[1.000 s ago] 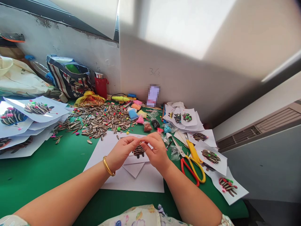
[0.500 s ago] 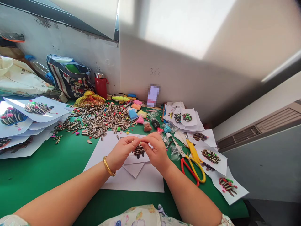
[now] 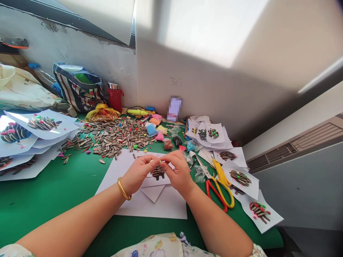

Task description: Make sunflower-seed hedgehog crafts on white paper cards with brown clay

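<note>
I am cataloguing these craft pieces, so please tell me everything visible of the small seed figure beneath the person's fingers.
The seed figure is a small, dark, rounded cluster of striped sunflower seeds, lying flat on a small white sheet that rests on larger white paper. The fingertips of the left hand and right hand meet just over its upper edge and hide it; whether they touch it cannot be told. Its lower part is uncovered.

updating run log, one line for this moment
left hand, right hand: fingertips pinched together | above seed figure | on white paper
</note>
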Demonstrator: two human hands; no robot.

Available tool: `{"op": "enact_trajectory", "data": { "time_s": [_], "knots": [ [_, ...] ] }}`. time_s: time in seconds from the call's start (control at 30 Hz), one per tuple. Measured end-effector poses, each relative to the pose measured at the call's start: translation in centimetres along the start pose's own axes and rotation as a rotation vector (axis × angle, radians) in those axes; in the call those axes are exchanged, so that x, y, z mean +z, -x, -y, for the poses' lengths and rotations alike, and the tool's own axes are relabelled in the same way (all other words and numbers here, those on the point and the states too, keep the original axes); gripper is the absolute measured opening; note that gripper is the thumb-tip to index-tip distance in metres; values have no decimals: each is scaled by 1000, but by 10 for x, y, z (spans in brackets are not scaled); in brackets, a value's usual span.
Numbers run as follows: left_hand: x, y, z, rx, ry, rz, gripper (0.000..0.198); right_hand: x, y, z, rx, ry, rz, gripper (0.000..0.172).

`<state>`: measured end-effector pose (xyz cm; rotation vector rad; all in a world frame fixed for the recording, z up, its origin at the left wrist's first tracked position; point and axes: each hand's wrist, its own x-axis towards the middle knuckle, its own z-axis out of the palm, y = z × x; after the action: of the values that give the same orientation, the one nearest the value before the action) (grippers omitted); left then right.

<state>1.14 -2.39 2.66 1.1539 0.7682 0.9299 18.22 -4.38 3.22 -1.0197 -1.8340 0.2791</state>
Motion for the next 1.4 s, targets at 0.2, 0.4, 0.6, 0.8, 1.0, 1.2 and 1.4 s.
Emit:
{"op": "enact_trajectory", "data": {
  "time_s": [0.2, 0.4, 0.6, 0.8, 1.0, 1.2, 1.4],
  "knots": [
    [-1, -1, 2, 26, -38, 3, 42, 0, 1, -1, -15, 3, 25, 23],
    [-1, -2, 1, 9, -50, -35, 40, 1, 0, 0, 7, -14, 17, 16],
    [-2, -1, 3, 14, -28, -20, 40, 2, -1, 0, 3, 2, 33, 18],
    [-2, -1, 4, -8, -21, -1, 39, 1, 0, -1, 1, 1, 27, 18],
    [-2, -1, 3, 9, -25, -7, 39, 0, 0, -1, -11, -9, 21, 17],
    [-3, -1, 3, -7, -16, -25, 38, 0, 0, 0, 3, 1, 22, 16],
    [-2, -2, 4, -5, -5, -1, 39, 0, 0, 0, -3, -7, 16, 17]
  ]
}}
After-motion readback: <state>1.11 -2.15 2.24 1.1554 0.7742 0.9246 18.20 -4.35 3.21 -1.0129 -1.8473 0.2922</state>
